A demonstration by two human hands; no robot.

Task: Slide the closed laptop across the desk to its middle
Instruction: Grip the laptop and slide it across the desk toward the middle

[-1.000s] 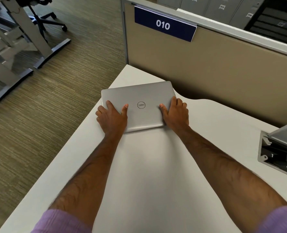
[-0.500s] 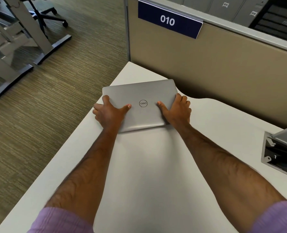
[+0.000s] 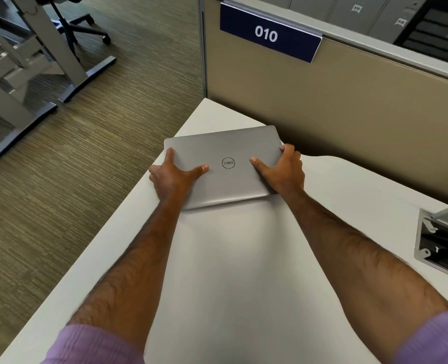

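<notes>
A closed silver laptop with a round logo lies flat near the far left corner of the white desk. My left hand grips its left side, thumb stretched over the lid and fingers wrapped round the edge. On the opposite side, my right hand holds the laptop the same way, thumb on the lid, fingers curled over the right edge. The laptop's near corners are hidden under my hands.
A beige partition with a blue "010" sign runs along the desk's far side. An open cable box is set into the desk at the right. The desk's left edge drops to carpet; desk legs and a chair base stand beyond.
Both hands have shifted from resting flat on the lid to gripping the laptop's side edges, thumbs spread on top. The laptop has stayed in much the same place.
</notes>
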